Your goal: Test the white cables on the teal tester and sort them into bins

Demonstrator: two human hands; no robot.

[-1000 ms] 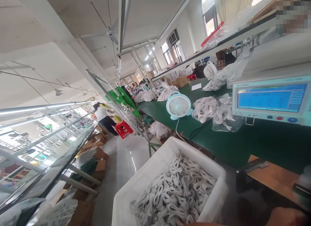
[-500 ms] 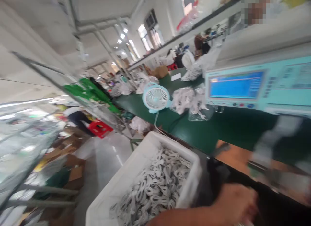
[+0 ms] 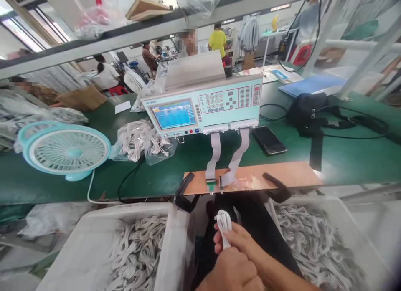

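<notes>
Both hands sat low at centre, over the lap, betw. the two white bins. Right hand (image 3: 241,243) was clamped on a coiled white cable bundle (image 3: 224,226), fingers wrapped round its lower part, coil end sticking up; left hand (image 3: 230,270) was curled shut just below, pressed against the right, and seemed to grip the same bundle's tail, tho that part was hidden. Judging by the layout, work was at an early pt for this piece: cable was in hand but not plugged into the connectors (image 3: 214,183) at the front edge of the wooden fixture board (image 3: 250,178), whose two grey ribbon leads (image 3: 227,157) ran up to the tester (image 3: 203,105). Left bin (image 3: 94,224) and right bin (image 3: 354,216) both held lots of coiled cables, so which lot was done can't be told. Tester's blue screen (image 3: 173,114) and keypad showed text, too small to read; a small logo above the screen was illegible.
</notes>
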